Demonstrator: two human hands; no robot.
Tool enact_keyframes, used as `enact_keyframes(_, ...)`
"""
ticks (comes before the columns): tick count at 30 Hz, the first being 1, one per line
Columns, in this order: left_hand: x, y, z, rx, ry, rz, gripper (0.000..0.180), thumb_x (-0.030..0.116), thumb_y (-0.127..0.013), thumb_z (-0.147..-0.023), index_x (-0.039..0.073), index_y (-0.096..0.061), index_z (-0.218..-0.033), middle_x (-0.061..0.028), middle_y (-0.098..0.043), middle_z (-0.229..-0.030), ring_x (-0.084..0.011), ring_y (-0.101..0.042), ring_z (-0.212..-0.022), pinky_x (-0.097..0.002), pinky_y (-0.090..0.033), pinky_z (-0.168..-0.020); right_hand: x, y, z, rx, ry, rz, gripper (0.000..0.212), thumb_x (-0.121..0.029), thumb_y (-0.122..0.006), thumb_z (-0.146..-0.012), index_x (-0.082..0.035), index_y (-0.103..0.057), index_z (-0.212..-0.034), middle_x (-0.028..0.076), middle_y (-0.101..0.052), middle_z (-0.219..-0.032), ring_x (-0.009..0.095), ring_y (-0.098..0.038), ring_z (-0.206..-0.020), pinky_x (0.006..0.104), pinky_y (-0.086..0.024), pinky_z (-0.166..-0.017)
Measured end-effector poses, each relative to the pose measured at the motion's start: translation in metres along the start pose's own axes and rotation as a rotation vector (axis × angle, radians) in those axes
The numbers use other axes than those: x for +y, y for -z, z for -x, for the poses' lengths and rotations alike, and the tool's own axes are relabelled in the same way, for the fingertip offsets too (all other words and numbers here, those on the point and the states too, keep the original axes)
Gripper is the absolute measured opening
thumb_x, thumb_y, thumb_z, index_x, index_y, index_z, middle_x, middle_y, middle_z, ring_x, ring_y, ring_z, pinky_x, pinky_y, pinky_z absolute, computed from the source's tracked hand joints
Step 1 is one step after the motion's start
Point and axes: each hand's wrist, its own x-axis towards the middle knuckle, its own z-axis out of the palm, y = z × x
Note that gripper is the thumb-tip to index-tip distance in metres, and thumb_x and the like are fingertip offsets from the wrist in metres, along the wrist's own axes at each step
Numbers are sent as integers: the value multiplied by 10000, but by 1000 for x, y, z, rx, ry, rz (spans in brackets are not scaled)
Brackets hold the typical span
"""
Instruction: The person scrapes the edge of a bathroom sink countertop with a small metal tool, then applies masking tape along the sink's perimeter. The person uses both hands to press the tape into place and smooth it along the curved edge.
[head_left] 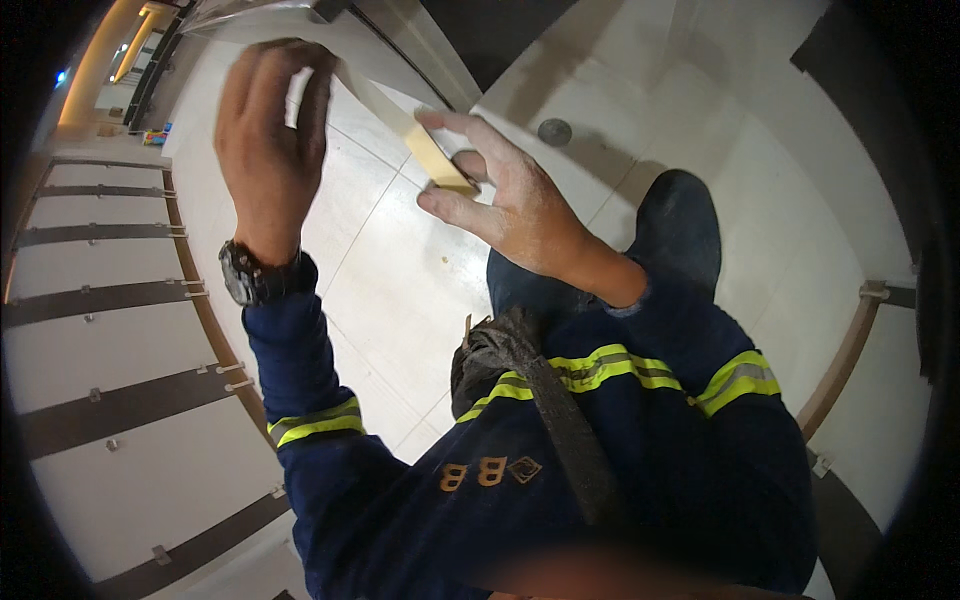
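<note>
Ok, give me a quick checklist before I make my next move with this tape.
1. Roll of tape secure: ok, held between the thumb and fingers of the right hand.
2. Tape strip drawn out: ok, it runs from the roll toward the left hand.
3. Left fingertips firmly on its end: cannot tell, blurred.
4. Right hand clean: not ok, pale residue shows.
5. Strip away from dark strap: ok, apart.

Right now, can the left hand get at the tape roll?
Likely yes: the tape roll sits in the right hand on the near side, with nothing visible between. But the left hand seems to be pinching the pulled-out strip, so its fingers look occupied.
</note>
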Motion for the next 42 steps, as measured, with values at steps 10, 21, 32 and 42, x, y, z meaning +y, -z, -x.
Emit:
enact_keyframes(10,-11,-35,-3,417,-77,-89,190,33,-871,-800,67,-748,-940,-53,-756,-899,-157,-713,-768,-272,-563,-679,-20,-26,-2,21,120,-84,585,-73,-703,-927,-69,-464,-1461,204,-651,-1259,336,-679,-1171,431,-578,-1001)
enact_keyframes(21,-12,-22,2,310,-4,62,133,54,-848,-839,85,-751,-924,-49,-762,-877,-116,-714,-776,-245,-567,-662,-18,-15,4,27,49,-131,421,-127,-702,-972,-16,-447,-1288,228,-733,-971,194,-717,-891,318,-515,-768)
enact_keyframes(32,-24,-14,-6,382,-183,-139,144,73,-873,-817,74,-744,-881,-23,-764,-839,-124,-711,-739,-271,-548,-652,0,-33,5,72,125,-212,305,-80,-657,-973,-8,-466,-1200,244,-728,-977,330,-758,-972,390,-589,-837)
enact_keyframes(42,73,-51,147,-17,1258,1121,612,474,-386,-1111,-51,-669,-1245,-189,-690,-1210,-255,-637,-1109,-386,-503,-961,-5,-9,26,-18,138,10,187,5,-669,-896,-5,-593,-1067,147,-669,-976,273,-704,-884,376,-553,-790)
